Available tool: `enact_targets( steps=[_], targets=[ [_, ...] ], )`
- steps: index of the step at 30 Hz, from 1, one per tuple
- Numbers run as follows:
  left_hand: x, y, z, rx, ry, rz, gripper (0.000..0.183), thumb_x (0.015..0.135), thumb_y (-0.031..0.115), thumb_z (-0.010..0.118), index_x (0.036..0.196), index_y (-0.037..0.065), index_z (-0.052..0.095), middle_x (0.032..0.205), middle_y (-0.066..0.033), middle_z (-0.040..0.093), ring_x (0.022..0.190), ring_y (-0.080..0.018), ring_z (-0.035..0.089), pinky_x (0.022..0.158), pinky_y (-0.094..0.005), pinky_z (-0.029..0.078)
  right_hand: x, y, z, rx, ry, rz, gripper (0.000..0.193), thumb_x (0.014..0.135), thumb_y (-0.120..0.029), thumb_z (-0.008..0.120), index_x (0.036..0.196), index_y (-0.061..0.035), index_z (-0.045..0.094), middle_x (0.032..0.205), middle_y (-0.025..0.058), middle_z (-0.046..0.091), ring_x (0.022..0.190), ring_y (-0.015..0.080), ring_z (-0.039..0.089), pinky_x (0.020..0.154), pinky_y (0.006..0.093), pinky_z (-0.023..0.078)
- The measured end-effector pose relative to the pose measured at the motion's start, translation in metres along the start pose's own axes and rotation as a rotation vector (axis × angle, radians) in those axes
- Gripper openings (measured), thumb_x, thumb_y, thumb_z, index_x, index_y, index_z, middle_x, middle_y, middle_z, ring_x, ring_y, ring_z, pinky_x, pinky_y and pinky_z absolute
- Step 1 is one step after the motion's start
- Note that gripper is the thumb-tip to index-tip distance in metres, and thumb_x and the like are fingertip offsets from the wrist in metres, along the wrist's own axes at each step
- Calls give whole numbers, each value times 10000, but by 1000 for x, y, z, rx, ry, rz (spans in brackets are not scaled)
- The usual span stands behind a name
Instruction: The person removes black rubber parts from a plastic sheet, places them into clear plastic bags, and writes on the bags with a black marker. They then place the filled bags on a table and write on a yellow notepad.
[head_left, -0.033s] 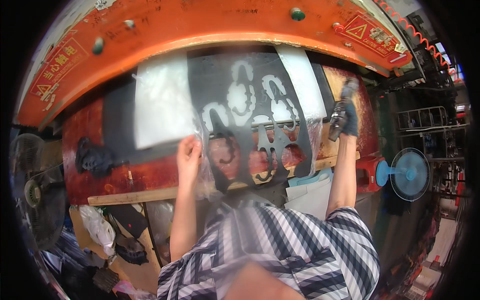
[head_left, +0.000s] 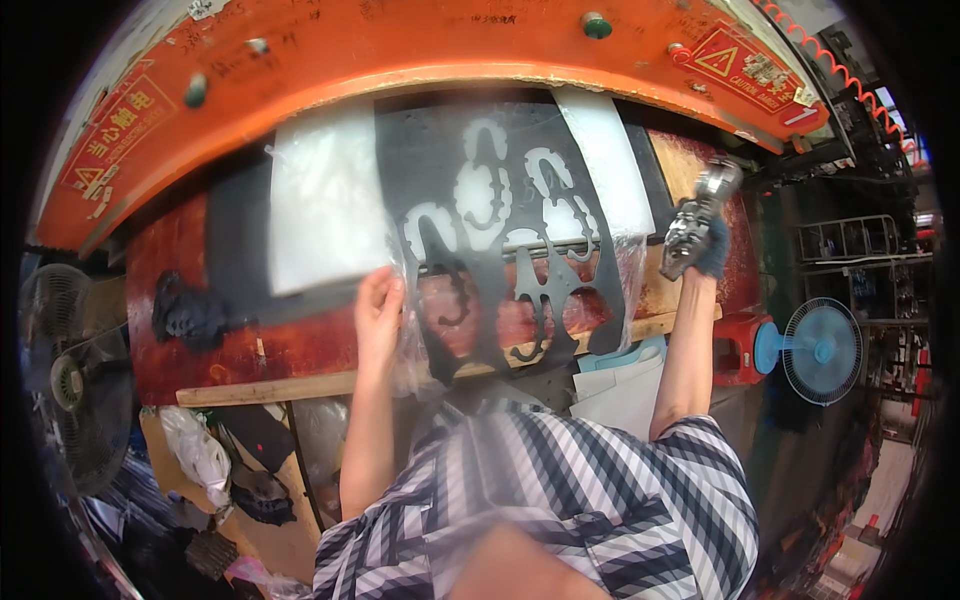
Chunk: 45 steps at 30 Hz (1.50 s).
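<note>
A dark sheet (head_left: 420,150) with several curved cut-out openings lies in front of me, its near end reaching over the wooden edge strip (head_left: 270,391). Clear plastic film (head_left: 408,340) shows along its sides. Beside the sheet's left side is my bare left hand (head_left: 380,305), fingers curled and pressed together close to the film; what they pinch, if anything, is hidden. Out to the right, my right hand (head_left: 712,248), in a dark glove, grips a shiny metal cutting die (head_left: 692,228), held tilted over the right end of the red work surface (head_left: 165,350).
An orange machine beam (head_left: 400,50) spans the far side. White sheets (head_left: 325,200) lie beneath the dark one. Dark crumpled material (head_left: 190,312) sits at left. A blue fan (head_left: 822,350) stands by a red stool (head_left: 735,350) at right, another fan (head_left: 68,385) at far left.
My right hand has shifted slightly right with the metal cutting die, which has turned so more of its shiny side shows. The left hand and the dark sheet look practically unmoved.
</note>
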<state>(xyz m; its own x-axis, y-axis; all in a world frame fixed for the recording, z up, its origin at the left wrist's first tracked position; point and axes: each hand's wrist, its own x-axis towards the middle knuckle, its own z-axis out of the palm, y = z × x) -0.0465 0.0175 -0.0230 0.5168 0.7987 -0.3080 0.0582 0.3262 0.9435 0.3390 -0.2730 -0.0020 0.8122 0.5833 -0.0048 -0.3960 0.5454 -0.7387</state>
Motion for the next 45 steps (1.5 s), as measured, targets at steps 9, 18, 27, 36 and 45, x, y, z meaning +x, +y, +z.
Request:
enact_targets(
  steps=[9, 18, 27, 36, 45],
  targets=[
    [-36, 4, 42, -17, -342, -176, 344, 953, 310, 514, 1165, 42, 554, 587, -10, 527, 455, -61, 452, 420, -189, 345, 2, 17, -3, -73, 428, -170, 335, 861, -247, 544, 1158, -95, 570, 1184, 104, 560, 1018, 254, 561, 940, 463, 432],
    [-62, -26, -1, 132, -264, -309, 423, 960, 359, 480, 1192, 7, 510, 753, -47, 626, 571, -96, 575, 475, -222, 422, 1, 25, -33, -39, 218, -101, 421, 817, -367, 613, 1141, -104, 562, 1029, 156, 639, 877, 265, 621, 781, 415, 520],
    [-15, -40, 20, -495, 347, -160, 383, 967, 327, 475, 1134, -7, 557, 1029, -81, 610, 946, -149, 564, 740, -308, 481, 8, 3, 73, -280, -56, 228, 368, 857, -273, 571, 1081, 18, 546, 930, 151, 634, 733, 228, 613, 646, 347, 528],
    [2, -48, 26, -478, 401, 129, 272, 982, 227, 469, 1137, 9, 515, 1024, -25, 563, 926, -94, 506, 836, -270, 417, 33, 111, 226, -702, -227, 501, 322, 808, -285, 648, 1013, -44, 588, 835, 88, 629, 702, 177, 611, 649, 317, 516],
    [7, -51, 26, -526, 515, 124, 239, 990, 294, 439, 962, 61, 488, 874, 6, 472, 800, -94, 439, 716, -252, 390, 50, 227, 328, -2148, -458, 230, 604, 746, -528, 601, 1089, -32, 635, 1065, 202, 638, 982, 316, 625, 821, 401, 489]
  ],
)
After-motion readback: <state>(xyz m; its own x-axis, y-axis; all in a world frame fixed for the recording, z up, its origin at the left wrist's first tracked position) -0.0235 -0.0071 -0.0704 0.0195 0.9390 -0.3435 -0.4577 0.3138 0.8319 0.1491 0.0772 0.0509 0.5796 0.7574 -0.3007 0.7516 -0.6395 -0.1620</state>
